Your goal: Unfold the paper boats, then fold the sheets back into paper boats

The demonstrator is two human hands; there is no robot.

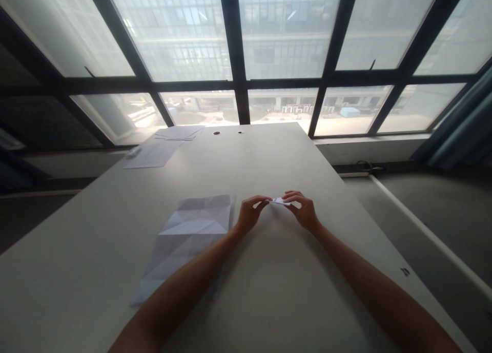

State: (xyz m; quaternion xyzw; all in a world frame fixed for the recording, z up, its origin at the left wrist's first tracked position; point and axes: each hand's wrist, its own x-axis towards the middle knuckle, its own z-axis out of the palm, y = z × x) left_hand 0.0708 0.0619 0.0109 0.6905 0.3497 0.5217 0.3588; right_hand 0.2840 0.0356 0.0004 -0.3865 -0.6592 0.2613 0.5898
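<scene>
Left hand (251, 213) and right hand (303, 211) pinch, fingers nearly closed, opposite ends of a small folded paper (279, 201), long axis left-right between them, neither nearer, apparently just above the desk (277, 296), creased sheet (196, 222) left.

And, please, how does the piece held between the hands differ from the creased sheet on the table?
The held piece looks much smaller than the creased sheet. The held piece is pinched by the left hand and right hand; the creased sheet lies spread on the table. Both look like white paper.
</scene>
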